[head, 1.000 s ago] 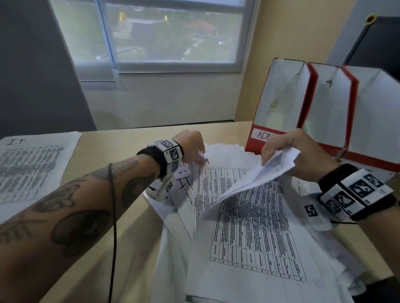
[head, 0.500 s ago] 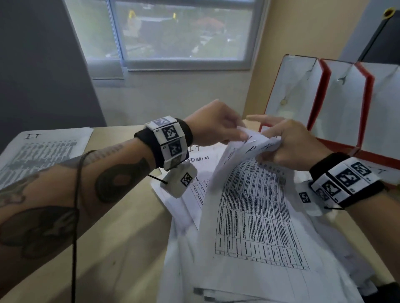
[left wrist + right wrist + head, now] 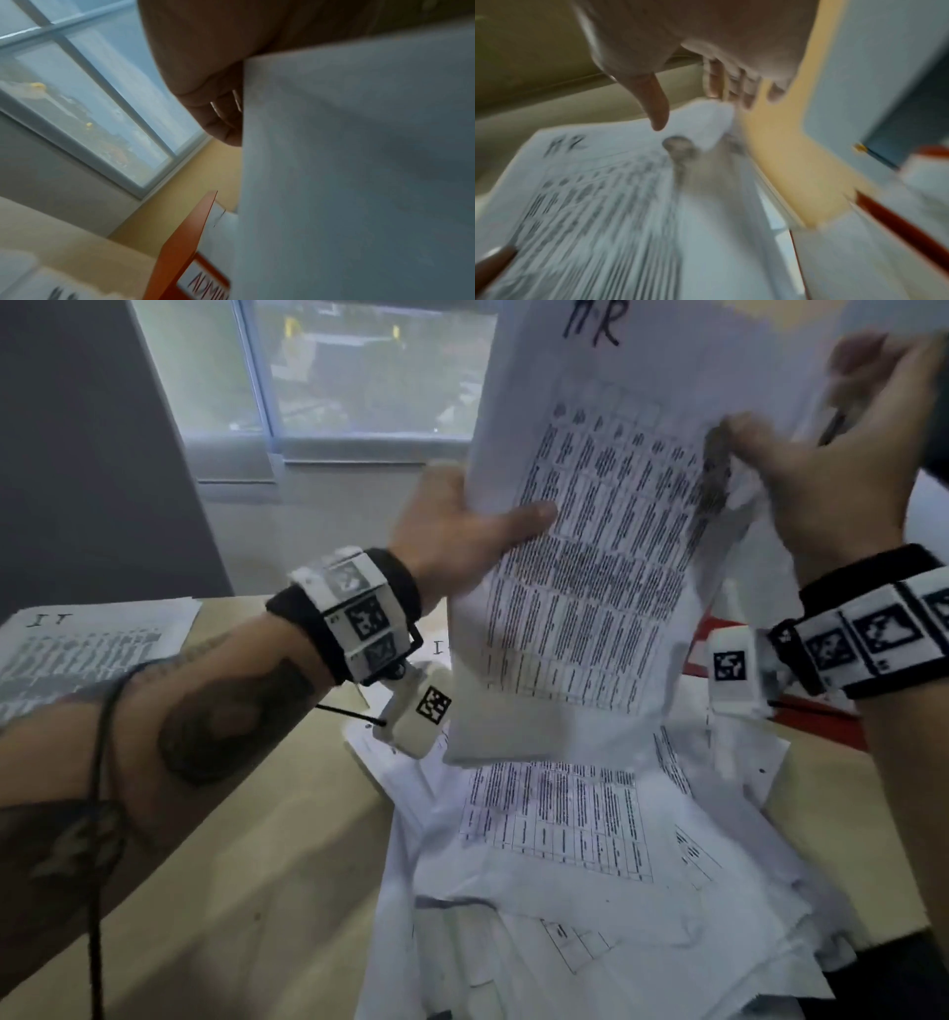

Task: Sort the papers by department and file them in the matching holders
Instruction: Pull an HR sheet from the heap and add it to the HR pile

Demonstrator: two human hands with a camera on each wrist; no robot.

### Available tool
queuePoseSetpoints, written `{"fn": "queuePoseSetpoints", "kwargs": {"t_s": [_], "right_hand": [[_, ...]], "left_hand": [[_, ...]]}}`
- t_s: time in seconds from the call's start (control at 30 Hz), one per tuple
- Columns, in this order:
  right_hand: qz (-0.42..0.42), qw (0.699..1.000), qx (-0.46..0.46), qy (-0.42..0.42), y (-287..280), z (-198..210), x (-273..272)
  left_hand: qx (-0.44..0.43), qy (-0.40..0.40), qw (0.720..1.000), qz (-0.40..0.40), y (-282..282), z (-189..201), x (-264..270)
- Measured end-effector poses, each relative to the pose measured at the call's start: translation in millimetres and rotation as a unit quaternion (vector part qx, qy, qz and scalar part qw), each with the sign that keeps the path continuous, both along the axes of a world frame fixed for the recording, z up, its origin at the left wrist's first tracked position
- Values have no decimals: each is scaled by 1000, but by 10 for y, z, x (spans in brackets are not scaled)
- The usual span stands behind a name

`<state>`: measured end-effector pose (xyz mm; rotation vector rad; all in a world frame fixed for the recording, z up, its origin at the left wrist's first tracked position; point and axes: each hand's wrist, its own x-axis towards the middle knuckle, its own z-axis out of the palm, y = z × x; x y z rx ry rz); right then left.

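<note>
I hold a printed sheet headed HR (image 3: 590,557) upright in front of me, above the desk. My left hand (image 3: 493,516) grips its left edge, thumb across the printed front and fingers behind. My right hand (image 3: 801,433) pinches the crumpled right edge near the top, thumb in front and fingers behind. The left wrist view shows the blank back of the HR sheet (image 3: 359,182) and my fingers (image 3: 218,113) against it. In the blurred right wrist view the HR sheet (image 3: 590,203) hangs below my thumb. A red holder labelled ADMIN (image 3: 185,243) stands behind the sheet.
A loose pile of printed papers (image 3: 590,891) spreads over the tan desk (image 3: 257,891) under my hands. A stack marked IT (image 3: 87,649) lies at the far left. The red holders (image 3: 898,223) stand at the right, mostly hidden. A window fills the wall behind.
Both hands have lifted the HR sheet off the pile and raised it upright to face height. The view has tilted up with it.
</note>
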<state>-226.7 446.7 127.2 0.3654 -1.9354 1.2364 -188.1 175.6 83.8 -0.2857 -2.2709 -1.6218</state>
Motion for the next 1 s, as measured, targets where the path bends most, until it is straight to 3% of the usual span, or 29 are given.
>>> {"fn": "queuePoseSetpoints", "kwargs": {"t_s": [0.1, 0.13, 0.2, 0.27, 0.33, 0.43, 0.63, 0.87, 1.0], "right_hand": [[164, 954, -201, -151, 68, -46, -78], [211, 938, -220, -164, 54, -62, -84], [249, 941, -191, -126, -53, -37, -1], [240, 960, -138, -45, -160, 42, 106], [246, 960, -134, -18, -206, 87, 160], [250, 956, -140, -59, -194, -128, 165], [185, 950, -138, -208, -127, -989, 147], [216, 934, -203, -198, -242, -906, 160], [250, 918, -182, -250, -271, -967, 42]], "left_hand": [[124, 41, 991, -41, -60, 259, 36], [145, 50, 987, -37, -29, 357, 38], [165, 91, 981, -54, 59, 518, 43], [147, 149, 975, -69, 113, 612, 52], [118, 161, 979, -46, 99, 644, 66], [133, 120, 983, -37, 39, 461, 40], [156, -43, 987, -1, 26, -495, 37], [151, -16, 988, -3, 80, -380, 11], [64, -18, 997, 44, -62, -420, -26]]}}
